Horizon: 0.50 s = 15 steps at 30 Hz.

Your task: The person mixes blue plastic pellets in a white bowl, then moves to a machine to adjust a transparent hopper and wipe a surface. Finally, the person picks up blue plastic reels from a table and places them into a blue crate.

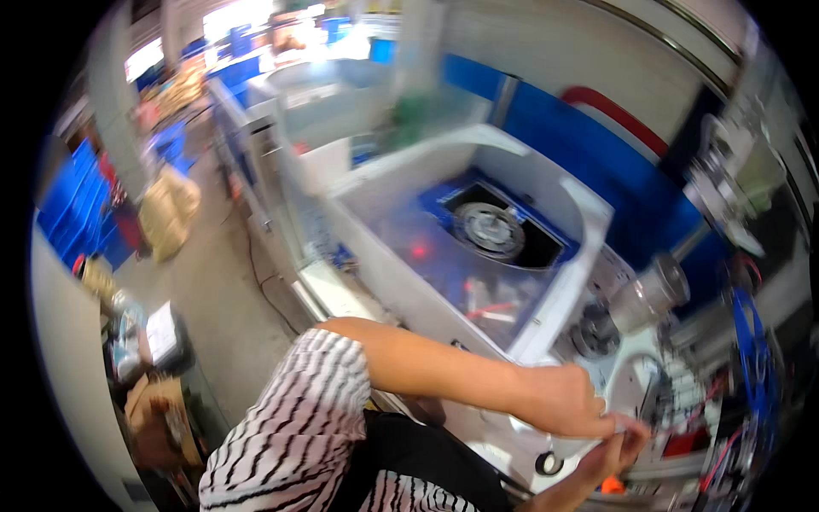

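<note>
My left hand reaches across to the right, its forearm bare below a striped sleeve. It is closed, fingertips pressed together where they meet my right hand. That hand comes up from the lower edge, also with its fingers drawn into a pinch. Whatever is between the fingertips is too small and blurred to make out. Just left of the right hand, a small black ring with a pale centre, like a roll of tape, lies on the white surface. A small orange object sits below the fingers.
A white machine basin ahead holds a round metal disc in a blue-edged opening. Right of it stands a clear cylindrical part. Blue cables and wiring crowd the far right. A floor walkway with bags and boxes runs along the left.
</note>
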Tool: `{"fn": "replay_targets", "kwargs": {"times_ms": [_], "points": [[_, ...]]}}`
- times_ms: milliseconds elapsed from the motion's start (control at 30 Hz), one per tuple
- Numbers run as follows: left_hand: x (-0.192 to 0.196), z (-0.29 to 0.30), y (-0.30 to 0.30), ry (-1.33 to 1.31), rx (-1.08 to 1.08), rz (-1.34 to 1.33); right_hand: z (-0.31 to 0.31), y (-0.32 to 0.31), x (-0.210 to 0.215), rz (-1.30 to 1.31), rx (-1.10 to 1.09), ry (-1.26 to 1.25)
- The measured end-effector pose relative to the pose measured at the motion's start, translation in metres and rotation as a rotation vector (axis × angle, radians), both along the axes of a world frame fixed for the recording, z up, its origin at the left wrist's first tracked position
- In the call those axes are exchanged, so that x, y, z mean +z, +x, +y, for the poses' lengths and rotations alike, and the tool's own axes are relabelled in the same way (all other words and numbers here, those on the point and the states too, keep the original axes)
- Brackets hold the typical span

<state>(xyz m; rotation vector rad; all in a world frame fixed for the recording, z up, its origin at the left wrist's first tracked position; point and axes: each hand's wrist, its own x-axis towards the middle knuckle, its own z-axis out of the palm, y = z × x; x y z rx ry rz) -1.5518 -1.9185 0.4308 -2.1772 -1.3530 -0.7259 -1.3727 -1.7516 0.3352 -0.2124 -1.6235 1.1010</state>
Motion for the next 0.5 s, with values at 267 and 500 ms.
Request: {"fn": "replay_targets", "kwargs": {"times_ms": [267,500], "points": [[0.067,0.077,-0.083,-0.218,0.015,-0.090,0.046,-0.075,0.073,0.274,-0.031,-0.312],[0.091,0.197,-0.157,-0.122,0.229,-0.522,0.146,-0.138,0.143,0.032,0.028,-0.350]]}}
